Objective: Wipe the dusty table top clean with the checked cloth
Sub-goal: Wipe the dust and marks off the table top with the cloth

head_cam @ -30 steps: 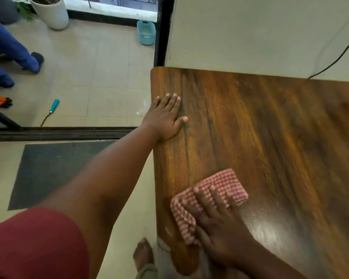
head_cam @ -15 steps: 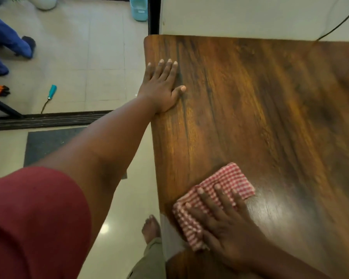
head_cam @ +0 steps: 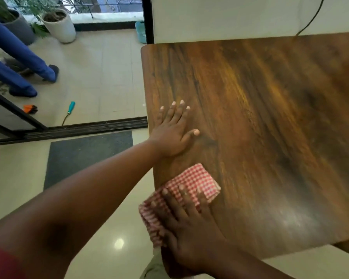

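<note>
Right hand (head_cam: 186,224) lies flat on the folded red-and-white checked cloth (head_cam: 191,184), fingers (head_cam: 166,198) straight and spread, pressing down — not curled round it. The cloth sits at the near-left corner of the glossy dark-brown wood-grain table top (head_cam: 270,127), its left part overhanging the left edge a little. Its long axis runs diagonally, from that overhang up and right toward the middle of the table top.

Left hand (head_cam: 174,135) is flat on the bare wood just inside the left edge, fingers straight, thumb out to the right, holding nothing. Reads as a brace. It sits just beyond the cloth's far corner, near but not touching.

Key relation: the unwiped expanse lies ahead and to the right of the right hand's fingers — toward the far edge by the white wall (head_cam: 230,17) and the right edge. Straight ahead along the left edge, the left hand blocks the path. My guess is the next stroke goes rightward or diagonally, or the left hand has to lift first.

A pale hazy patch near the near edge, right of the cloth, may be dust or only glare; cannot tell which.

Progress: early, judging by how much table top lies beyond the cloth.
</note>
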`<state>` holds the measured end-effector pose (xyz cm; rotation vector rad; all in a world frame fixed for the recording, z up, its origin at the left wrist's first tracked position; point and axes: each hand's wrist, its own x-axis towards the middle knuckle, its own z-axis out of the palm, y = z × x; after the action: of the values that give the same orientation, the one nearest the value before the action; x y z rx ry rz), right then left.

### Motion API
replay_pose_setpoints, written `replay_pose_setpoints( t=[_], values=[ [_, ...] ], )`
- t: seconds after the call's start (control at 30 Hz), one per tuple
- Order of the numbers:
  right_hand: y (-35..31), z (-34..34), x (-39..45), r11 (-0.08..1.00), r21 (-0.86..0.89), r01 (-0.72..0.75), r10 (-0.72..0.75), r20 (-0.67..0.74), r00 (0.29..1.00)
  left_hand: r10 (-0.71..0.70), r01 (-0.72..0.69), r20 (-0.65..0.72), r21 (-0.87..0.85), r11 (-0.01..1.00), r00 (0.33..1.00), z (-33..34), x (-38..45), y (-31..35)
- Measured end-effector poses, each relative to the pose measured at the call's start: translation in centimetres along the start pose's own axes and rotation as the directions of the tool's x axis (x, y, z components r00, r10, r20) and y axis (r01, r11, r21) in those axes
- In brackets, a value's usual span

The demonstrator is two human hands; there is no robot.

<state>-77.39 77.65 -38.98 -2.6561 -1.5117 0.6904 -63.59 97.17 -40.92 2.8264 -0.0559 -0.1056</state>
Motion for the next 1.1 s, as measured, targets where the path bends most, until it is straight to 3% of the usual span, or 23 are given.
replay_pose_setpoints(
  t=[0.17,0.27,0.4,0.57,0.67,0.87,1.1],
  values=[
    [4.2,1.2,-5.7,0.995,-0.033,-0.09,0.089,-0.02,0.996,-0.049,0.048,-0.021,-0.041,0.998,0.999,2.2,-3.3,0.7],
    [5.6,0.9,-2.2,0.983,0.077,-0.168,0.176,-0.111,0.978,-0.044,0.026,-0.122,-0.148,0.989,0.992,2.1,-3.0,0.6],
    [3.7,0.1,3.2,0.953,0.112,-0.28,0.295,-0.153,0.943,-0.066,0.05,-0.149,-0.107,0.993,0.987,2.6,-2.2,0.2],
    [-2.4,3.2,-2.0,0.993,0.065,-0.097,0.109,-0.209,0.972,-0.061,0.046,-0.139,-0.109,0.993,0.988,2.7,-2.3,0.2],
    [-4.3,4.8,-6.0,0.993,0.089,-0.072,0.088,-0.197,0.976,-0.088,0.072,-0.158,-0.105,0.992,0.984,2.5,-2.8,0.6],
    [-0.7,6.1,-10.8,0.984,0.093,-0.153,0.169,-0.195,0.966,-0.141,0.124,-0.16,-0.113,0.986,0.977,2.1,-3.1,1.5],
    [6.8,7.6,-15.2,0.977,0.024,-0.21,0.21,-0.216,0.954,-0.108,0.099,-0.144,-0.067,0.993,0.984,2.5,-2.8,0.2]
  ],
)
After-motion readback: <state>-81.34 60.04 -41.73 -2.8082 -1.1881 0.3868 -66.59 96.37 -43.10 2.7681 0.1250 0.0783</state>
